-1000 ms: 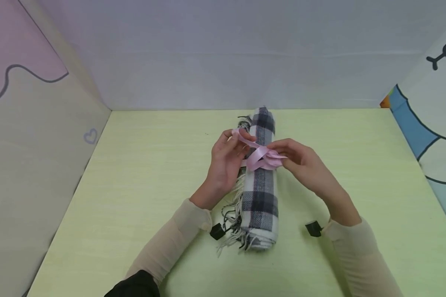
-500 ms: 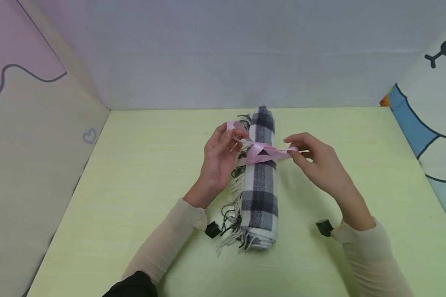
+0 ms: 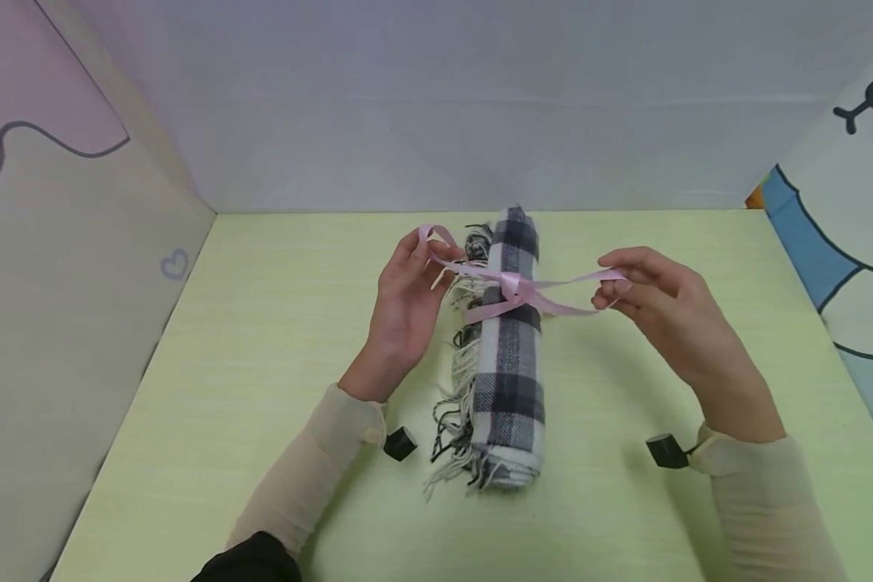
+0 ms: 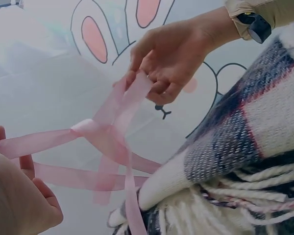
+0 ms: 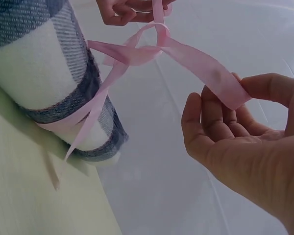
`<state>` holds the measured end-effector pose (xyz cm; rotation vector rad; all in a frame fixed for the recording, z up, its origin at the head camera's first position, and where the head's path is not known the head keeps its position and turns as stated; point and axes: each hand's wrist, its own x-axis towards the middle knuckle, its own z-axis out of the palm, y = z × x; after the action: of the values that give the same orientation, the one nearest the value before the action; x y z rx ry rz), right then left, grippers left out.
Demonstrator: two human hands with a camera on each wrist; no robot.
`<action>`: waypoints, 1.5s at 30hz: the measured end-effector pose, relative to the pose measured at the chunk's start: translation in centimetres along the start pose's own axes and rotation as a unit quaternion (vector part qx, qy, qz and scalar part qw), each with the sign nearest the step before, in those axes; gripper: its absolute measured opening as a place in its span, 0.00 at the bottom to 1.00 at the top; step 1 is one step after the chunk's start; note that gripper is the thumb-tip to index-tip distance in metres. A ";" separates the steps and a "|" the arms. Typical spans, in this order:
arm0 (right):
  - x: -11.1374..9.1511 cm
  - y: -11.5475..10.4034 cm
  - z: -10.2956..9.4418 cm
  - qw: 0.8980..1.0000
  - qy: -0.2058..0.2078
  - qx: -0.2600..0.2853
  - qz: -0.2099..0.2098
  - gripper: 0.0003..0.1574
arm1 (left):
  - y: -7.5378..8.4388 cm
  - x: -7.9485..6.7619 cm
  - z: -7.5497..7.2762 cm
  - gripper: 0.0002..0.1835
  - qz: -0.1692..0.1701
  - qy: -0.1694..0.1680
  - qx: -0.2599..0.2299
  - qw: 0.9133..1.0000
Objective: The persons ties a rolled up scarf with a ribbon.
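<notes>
A rolled grey, white and black plaid scarf (image 3: 508, 364) lies lengthwise on the table, its fringe on the left side. Around its upper half runs a pink ribbon (image 3: 512, 289), crossed in a loose knot on top. My left hand (image 3: 410, 303) pinches the ribbon's left part, which curves over the fingers. To the right, my right hand (image 3: 672, 315) pinches a folded piece of the ribbon between thumb and fingers. Both strands are stretched between the hands above the scarf. A ribbon tail (image 5: 78, 134) hangs beside the roll in the right wrist view.
The pale yellow-green table (image 3: 262, 388) stretches to both sides of the scarf. A plain back wall (image 3: 436, 105) rises at the far edge, with cartoon-printed panels left and right. A small black wrist camera (image 3: 667, 451) sits at the right cuff, another at the left (image 3: 400, 444).
The hands have drawn apart, left hand leftward and right hand rightward, both still holding ribbon. The knot has become smaller and the strands straighter. The scarf has stayed in place.
</notes>
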<state>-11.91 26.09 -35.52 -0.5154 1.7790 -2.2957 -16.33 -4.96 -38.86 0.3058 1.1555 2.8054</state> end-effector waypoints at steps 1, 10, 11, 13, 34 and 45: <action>-0.1 -0.1 -0.1 1.000 -0.006 0.004 -0.006 0.19 | 0.2 0.0 0.0 0.12 0.000 0.002 -0.002 1.000; -1.0 -1.3 -1.6 0.997 -0.010 -0.073 -0.007 0.19 | 1.7 -0.1 -0.5 0.17 0.003 0.007 -0.004 1.000; -1.2 -1.5 -1.7 0.996 -0.003 -0.091 -0.001 0.17 | 1.9 -0.1 -0.6 0.18 0.004 0.008 -0.006 1.000; -1.5 -2.0 -1.9 0.992 0.009 -0.124 0.013 0.15 | 2.3 -0.1 -0.8 0.19 0.008 0.009 -0.007 1.000; -3.5 -4.8 -4.4 0.835 0.100 -0.532 0.103 0.16 | 7.5 0.3 -2.5 0.06 0.041 0.020 -0.023 0.999; -3.9 -4.7 -5.1 0.756 0.096 -0.647 -0.009 0.09 | 9.8 0.0 -4.4 0.09 0.062 0.054 -0.077 0.994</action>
<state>-10.04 33.30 -32.75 -0.4192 3.2453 -0.7229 -17.41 -14.92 -34.96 0.2223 0.9625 3.0333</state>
